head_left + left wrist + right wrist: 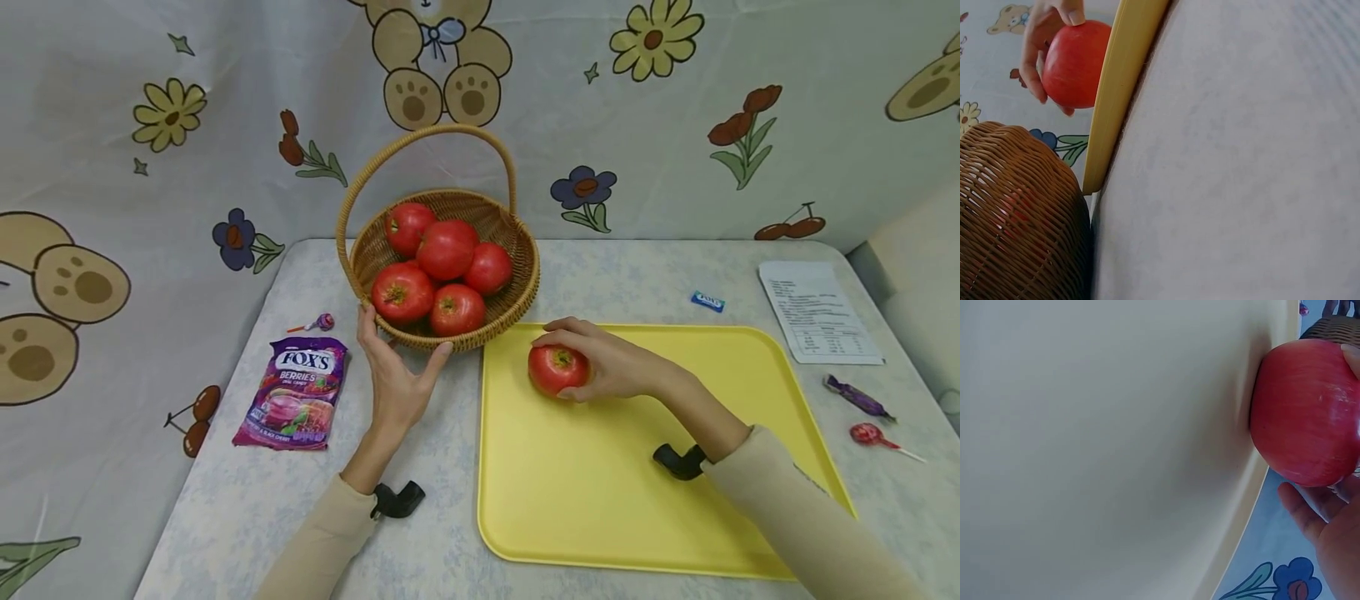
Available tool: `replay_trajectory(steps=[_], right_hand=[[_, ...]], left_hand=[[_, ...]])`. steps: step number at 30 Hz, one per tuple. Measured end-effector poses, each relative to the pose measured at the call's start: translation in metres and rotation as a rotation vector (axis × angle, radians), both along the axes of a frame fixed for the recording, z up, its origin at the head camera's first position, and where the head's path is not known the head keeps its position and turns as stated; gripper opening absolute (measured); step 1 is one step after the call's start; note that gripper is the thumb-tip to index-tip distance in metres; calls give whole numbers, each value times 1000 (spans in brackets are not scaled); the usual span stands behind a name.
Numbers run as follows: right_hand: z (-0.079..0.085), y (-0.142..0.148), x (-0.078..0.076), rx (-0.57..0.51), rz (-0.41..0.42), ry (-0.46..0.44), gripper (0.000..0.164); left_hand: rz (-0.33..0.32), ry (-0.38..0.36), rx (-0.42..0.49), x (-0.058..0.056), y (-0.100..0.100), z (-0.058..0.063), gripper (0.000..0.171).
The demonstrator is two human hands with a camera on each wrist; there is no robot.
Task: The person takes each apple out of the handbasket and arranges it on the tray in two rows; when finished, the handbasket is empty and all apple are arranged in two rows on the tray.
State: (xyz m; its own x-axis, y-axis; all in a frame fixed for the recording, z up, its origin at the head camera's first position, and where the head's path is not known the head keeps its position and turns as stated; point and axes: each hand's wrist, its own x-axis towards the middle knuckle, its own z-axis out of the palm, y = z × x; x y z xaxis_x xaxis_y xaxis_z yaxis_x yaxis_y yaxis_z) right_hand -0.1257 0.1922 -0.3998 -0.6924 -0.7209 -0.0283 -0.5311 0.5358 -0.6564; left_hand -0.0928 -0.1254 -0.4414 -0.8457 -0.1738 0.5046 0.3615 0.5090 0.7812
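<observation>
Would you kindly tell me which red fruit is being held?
The red fruit in the right hand, at the yellow tray; the other five visible lie in the wicker basket.

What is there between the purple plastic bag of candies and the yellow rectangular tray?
In the head view, the person's left hand is between them, touching the brown wicker basket; pale mottled tabletop shows on either side.

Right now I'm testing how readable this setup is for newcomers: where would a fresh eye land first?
Probably on the wicker basket piled with red fruits at the table's far side, its near rim touched by the left hand. Next, the big yellow tray to the right, where the right hand grips a lone fruit near the far left corner.
</observation>
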Motion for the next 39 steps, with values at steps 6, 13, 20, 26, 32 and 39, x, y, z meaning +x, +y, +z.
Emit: replay_trajectory(steps=[6, 13, 20, 26, 32, 39], right_hand=[[12, 2, 1, 23, -21, 50, 72], [43, 1, -12, -50, -46, 136, 69], [65, -9, -29, -126, -12, 225, 72], [77, -27, -47, -192, -9, 288, 69], [85, -52, -68, -226, 6, 344, 68], [91, -79, -88, -142, -10, 287, 69]], left_hand=[[-16, -25, 12, 1, 2, 1, 101], [-17, -25, 37, 0, 3, 2, 99], [-20, -48, 43, -1, 3, 3, 100], [-29, -88, 102, 5, 6, 22, 87], [-48, -65, 158, 11, 10, 39, 83], [-52, -41, 170, 10, 9, 39, 82]])
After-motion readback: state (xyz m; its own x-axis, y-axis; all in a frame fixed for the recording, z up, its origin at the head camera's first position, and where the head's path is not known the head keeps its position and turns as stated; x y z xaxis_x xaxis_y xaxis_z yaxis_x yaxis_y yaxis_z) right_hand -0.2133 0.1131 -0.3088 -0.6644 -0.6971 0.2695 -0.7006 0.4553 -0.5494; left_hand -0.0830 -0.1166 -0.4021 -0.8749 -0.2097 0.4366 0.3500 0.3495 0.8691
